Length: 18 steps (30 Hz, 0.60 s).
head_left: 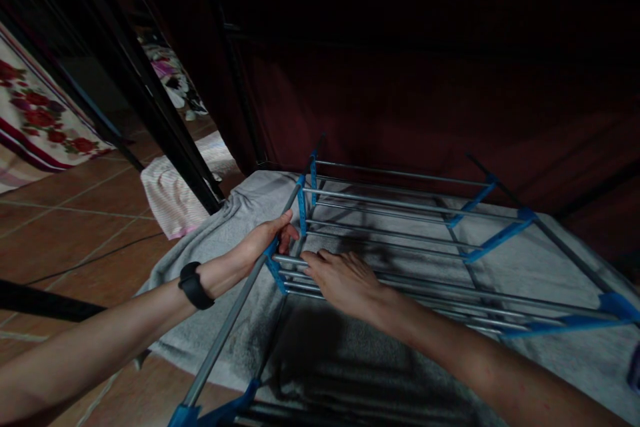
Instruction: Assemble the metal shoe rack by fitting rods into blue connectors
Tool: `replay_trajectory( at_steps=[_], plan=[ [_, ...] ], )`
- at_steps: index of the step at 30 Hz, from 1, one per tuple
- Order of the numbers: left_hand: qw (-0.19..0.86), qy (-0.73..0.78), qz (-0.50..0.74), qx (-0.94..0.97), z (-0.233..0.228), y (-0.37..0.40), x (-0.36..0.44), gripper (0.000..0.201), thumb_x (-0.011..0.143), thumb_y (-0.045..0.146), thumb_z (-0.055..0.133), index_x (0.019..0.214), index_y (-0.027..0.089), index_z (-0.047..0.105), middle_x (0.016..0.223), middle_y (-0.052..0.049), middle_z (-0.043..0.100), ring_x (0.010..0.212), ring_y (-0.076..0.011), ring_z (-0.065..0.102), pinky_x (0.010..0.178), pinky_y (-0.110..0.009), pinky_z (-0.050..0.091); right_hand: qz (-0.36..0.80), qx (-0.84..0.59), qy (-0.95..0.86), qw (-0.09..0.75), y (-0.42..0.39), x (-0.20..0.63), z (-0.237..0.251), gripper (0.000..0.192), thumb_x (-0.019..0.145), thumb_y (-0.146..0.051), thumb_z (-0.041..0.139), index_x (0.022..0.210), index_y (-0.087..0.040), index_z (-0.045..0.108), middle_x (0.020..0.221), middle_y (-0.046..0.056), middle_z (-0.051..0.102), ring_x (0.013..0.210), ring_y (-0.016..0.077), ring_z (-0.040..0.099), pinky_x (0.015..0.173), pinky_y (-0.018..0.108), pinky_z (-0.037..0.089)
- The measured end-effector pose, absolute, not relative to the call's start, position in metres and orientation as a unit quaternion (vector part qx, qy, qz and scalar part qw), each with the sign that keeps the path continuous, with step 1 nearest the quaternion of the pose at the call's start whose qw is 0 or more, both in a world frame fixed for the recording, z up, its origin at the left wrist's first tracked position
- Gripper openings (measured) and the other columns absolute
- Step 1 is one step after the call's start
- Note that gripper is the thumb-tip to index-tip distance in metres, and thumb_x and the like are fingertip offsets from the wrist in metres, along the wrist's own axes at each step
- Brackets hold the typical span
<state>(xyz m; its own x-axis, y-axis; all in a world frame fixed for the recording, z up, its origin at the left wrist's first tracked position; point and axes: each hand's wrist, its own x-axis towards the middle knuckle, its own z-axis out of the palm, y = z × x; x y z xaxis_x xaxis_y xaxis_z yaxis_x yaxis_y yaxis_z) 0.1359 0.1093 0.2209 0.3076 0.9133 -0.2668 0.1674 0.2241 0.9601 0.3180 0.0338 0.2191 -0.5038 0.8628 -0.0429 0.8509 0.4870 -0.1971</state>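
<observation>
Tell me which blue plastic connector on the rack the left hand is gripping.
The near-left connector, where the side pole meets the front rails: the left hand wraps around it. The other blue connectors sit untouched farther right and back.

**No Legible Writing**

Nothing in the head view can be read. The metal rack (400, 233) with its blue joints carries no label or brand mark. The black wristband (195, 285) shows a blank face (too dark to tell more). The floral cloth (35, 113) at the upper left bears a flower pattern only, no words or numbers.

Both hands (305, 257) on a metal rack (400, 227) (blue joints) over grey towel (220, 233)
</observation>
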Motion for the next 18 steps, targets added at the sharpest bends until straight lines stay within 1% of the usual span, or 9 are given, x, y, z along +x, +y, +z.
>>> replay_trajectory(
  at_steps=[7,12,18],
  plan=[
    [0.599,0.498,0.32,0.539,0.2205,0.1081,0.1367,0.048,0.086,0.055,0.048,0.063,0.016,0.064,0.048,-0.002,0.053,0.047,-0.0142,0.048,0.049,-0.026,0.035,0.089,-0.495,-0.864,0.042,0.0331,0.3172,0.219,0.031,0.102,-0.036,0.031,0.122,-0.026,0.052,0.11,0.007,0.068,0.09,0.0239,0.068,0.074,0.035,0.049],
    [0.621,0.507,0.318,0.506,0.2195,0.1081,0.1377,0.053,0.089,0.058,0.042,0.064,0.016,0.063,0.049,-0.002,0.054,0.047,-0.014,0.049,0.049,-0.026,0.037,0.088,-0.495,-0.864,0.036,0.0337,0.3162,0.2187,0.029,0.101,-0.034,0.032,0.12,-0.025,0.052,0.109,0.007,0.068,0.09,0.0239,0.068,0.074,0.034,0.049],
    [0.619,0.5,0.317,0.516,0.2199,0.1081,0.138,0.049,0.085,0.057,0.049,0.062,0.016,0.062,0.047,-0.001,0.052,0.046,-0.0139,0.048,0.049,-0.026,0.037,0.11,-0.495,-0.861,0.026,0.0349,0.3165,0.2218,0.027,0.101,-0.033,0.033,0.116,-0.024,0.054,0.11,0.007,0.068,0.092,0.023,0.068,0.075,0.033,0.049]
  ],
)
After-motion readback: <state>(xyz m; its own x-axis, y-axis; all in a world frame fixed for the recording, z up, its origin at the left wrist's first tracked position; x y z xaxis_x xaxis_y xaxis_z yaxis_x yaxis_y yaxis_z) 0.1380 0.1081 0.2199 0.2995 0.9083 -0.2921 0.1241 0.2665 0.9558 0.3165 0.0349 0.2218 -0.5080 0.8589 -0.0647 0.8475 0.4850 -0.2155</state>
